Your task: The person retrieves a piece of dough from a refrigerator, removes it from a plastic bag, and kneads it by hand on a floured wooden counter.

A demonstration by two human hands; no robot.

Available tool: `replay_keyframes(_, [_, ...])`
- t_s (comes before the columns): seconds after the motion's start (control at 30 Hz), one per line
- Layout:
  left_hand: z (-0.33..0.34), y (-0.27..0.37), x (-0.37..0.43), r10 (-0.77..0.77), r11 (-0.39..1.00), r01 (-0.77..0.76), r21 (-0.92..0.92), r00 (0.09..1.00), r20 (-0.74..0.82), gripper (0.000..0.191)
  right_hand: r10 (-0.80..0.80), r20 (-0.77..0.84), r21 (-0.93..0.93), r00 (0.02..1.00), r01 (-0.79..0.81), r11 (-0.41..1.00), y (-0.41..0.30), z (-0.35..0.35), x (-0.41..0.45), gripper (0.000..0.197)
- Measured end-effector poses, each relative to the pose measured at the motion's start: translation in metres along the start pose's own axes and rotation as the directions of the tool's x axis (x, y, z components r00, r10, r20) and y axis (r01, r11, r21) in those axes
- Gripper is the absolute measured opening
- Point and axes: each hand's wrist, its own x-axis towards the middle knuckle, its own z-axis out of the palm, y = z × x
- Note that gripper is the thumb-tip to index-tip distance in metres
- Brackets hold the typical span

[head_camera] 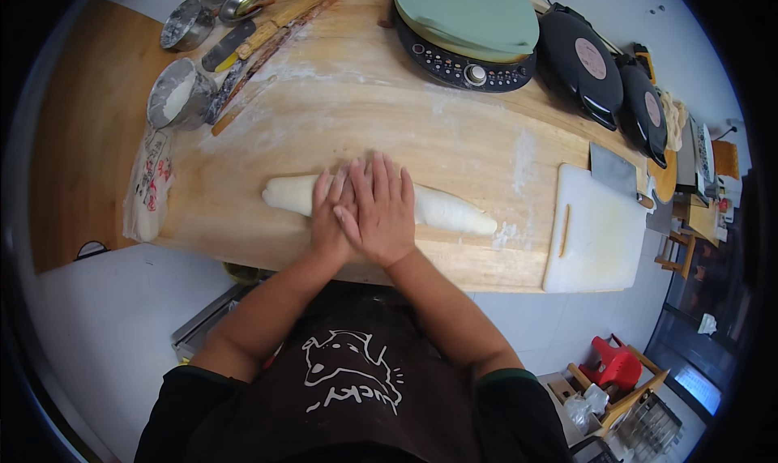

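A long roll of pale dough (453, 211) lies crosswise on the floured wooden board (340, 123), tapering at its right end. My left hand (333, 217) rests over the middle of the roll, its fingers pointing away from me. Partly overlapping it, my right hand (384, 214) lies flat with spread fingers, the thumb across the back of the left. Both palms press on the dough without gripping it, and the part beneath them is hidden.
At the back stands an electric griddle (468, 44) with a green top. Two black lidded appliances (580, 68) sit right of it. A cleaver (614, 165) lies against the white cutting board (598, 238). Leftward are a flour bowl (179, 95), rolling pins (276, 31) and a plastic bag (149, 183).
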Motion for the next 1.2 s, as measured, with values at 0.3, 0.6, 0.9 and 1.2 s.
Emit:
replay_keyframes(0.3, [0.026, -0.055, 0.144, -0.234, 0.964, 0.224, -0.144, 0.971, -0.055, 0.056, 0.223, -0.259, 0.15, 0.94, -0.19, 0.97, 0.087, 0.01, 0.134, 0.039])
replay_keyframes(0.6, [-0.01, -0.045, 0.07, -0.134, 0.991, 0.137, 0.006, 0.958, 0.255, 0.042, 0.039, 0.007, -0.243, 0.999, -0.037, 0.969, 0.04, 0.004, 0.044, 0.047])
replay_keyframes(0.9, [-0.055, 0.012, -0.113, -0.051, 0.988, 0.069, -0.14, 0.99, 0.128, 0.067, -0.034, 0.118, -0.072, 0.992, 0.042, 0.996, -0.025, -0.016, -0.117, 0.078])
replay_keyframes(1.2, [-0.035, -0.028, -0.011, -0.056, 0.998, 0.056, -0.003, 0.998, 0.01, 0.056, 0.074, -0.026, -0.192, 0.997, -0.077, 0.978, 0.007, 0.002, -0.022, 0.065])
